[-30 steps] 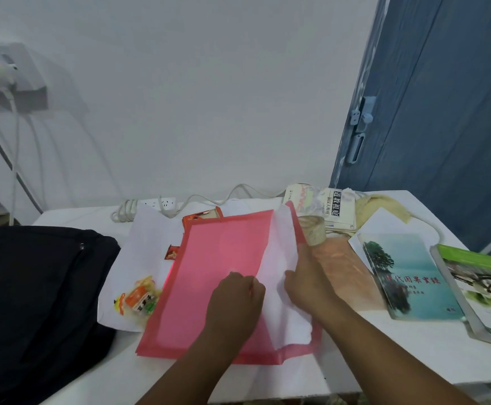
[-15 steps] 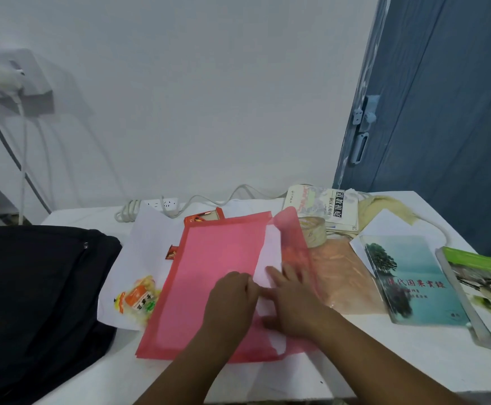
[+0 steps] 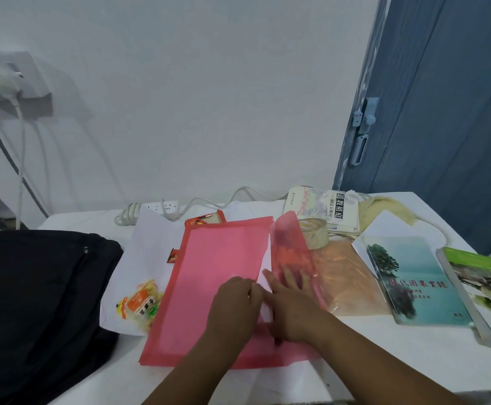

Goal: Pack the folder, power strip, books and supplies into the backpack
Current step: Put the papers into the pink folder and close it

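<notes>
Pink folder (image 3: 215,287) lies flat on the white tabletop (image 3: 384,355), directly under both hands. Left hand (image 3: 232,305) rests knuckles-up on the folder's front sheet, fingers curled down; cannot tell whether its grip has hold of anything. Right hand (image 3: 292,305) lies just beside it, touching, fingers straight and flat on white paper (image 3: 263,264) inside the folder, with the translucent flap (image 3: 289,247) curling up over the fingertips. Left of the hands: snack packet (image 3: 139,305) on a white sheet, then black backpack (image 3: 33,302). Beyond the hands: power strip (image 3: 162,206) at the wall, tape roll (image 3: 315,235). Right of the hands: teal book (image 3: 413,282), green book (image 3: 484,290).
</notes>
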`<state>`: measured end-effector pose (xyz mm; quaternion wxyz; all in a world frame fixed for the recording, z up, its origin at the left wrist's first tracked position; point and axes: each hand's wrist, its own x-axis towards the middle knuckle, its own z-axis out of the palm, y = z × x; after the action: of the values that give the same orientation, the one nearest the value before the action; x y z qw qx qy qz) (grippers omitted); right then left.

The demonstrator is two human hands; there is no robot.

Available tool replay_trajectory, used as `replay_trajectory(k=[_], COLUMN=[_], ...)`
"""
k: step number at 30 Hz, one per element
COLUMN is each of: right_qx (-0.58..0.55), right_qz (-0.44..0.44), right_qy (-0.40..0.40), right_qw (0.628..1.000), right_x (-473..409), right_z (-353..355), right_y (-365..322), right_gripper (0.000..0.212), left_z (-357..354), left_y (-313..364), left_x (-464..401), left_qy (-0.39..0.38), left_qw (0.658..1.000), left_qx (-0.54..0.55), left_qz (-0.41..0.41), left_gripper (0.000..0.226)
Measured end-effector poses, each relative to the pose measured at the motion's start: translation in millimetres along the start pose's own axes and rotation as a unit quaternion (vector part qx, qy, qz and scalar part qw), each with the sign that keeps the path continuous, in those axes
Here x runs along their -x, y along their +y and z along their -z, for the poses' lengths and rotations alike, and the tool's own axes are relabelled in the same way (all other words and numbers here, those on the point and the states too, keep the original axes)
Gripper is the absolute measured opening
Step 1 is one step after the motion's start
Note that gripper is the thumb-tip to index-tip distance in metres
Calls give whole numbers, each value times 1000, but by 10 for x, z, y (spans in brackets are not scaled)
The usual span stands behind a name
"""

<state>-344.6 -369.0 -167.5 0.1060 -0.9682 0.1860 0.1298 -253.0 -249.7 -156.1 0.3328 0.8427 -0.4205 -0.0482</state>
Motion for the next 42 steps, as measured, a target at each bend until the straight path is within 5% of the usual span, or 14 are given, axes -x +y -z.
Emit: replay_trajectory(k=[5, 9, 13, 17, 21, 27, 33, 38, 42], right_qx=[16, -100, -289, -324, -325, -292, -237, -100, -72], right_qz=[5, 34, 34, -62, -113, -274, -414, -368, -325], right_qy=[-19, 26, 211, 382, 446, 393, 287, 189, 164], right_qw=[1000, 994, 933, 863, 826, 828, 830, 905, 929], right_x=[-6, -4, 147, 477, 772, 1088, 1184, 1202, 1163], right_z=[3, -87, 2, 163, 195, 41, 136, 135, 60], right_y=[-118, -6, 167, 336, 538, 1168, 2083, 2708, 3053], right_gripper=[105, 76, 38, 26, 16, 20, 65, 78, 78], left_z=[45, 61, -5, -166, -337, -601, -1099, -1530, -1777], left_y=[17, -26, -54, -24, 228, 657, 1125, 1666, 1860], left_x=[-3, 0, 10, -27, -51, -201, -683, -1045, -1244], left_qy=[-5, -18, -25, -50, -30, 32, 5, -87, -112], left_qw=[1000, 999, 999, 995, 986, 972, 977, 982, 958], left_qx=[2, 33, 38, 60, 136, 148, 47, -150, -265], left_qz=[-6, -2, -21, -54, -94, -179, -209, -77, -7], left_gripper=[34, 39, 44, 35, 16, 17, 26, 49, 53])
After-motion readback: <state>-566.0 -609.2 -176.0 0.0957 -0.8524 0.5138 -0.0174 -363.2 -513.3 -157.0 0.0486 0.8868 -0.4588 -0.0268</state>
